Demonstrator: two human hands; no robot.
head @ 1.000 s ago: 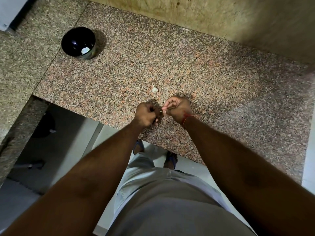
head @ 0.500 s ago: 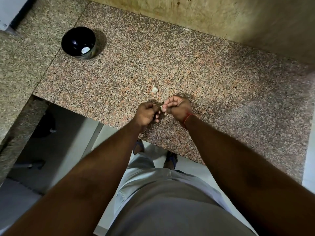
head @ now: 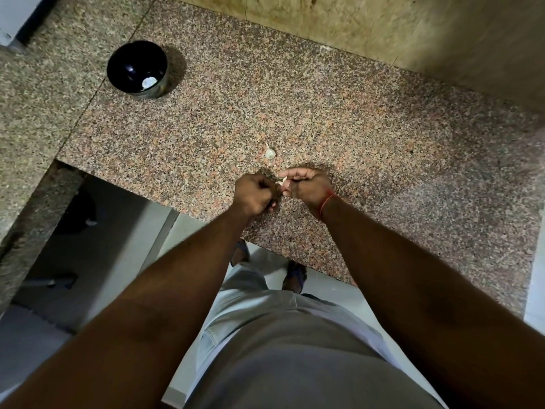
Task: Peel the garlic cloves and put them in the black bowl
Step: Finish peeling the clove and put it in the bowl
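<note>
Over the granite counter near its front edge, my right hand (head: 308, 187) pinches a small pale garlic clove (head: 282, 182) at its fingertips. My left hand (head: 256, 194) is curled beside it, fingers tucked in against the clove; what it grips is hidden. A second garlic clove (head: 269, 153) with papery skin lies on the counter just beyond my hands. The black bowl (head: 118, 66) stands at the far left of the counter, with one white peeled clove (head: 149, 82) inside it.
The speckled granite counter (head: 383, 149) runs right and back to a tan wall (head: 383, 28). A seam (head: 97, 90) splits it from a greyer slab at the left. Below the front edge are the floor and my feet (head: 292, 278).
My hands have stayed in the same spot, working the clove between them; the left hand's fingers have curled tighter and the clove shows a little more at the right fingertips.
</note>
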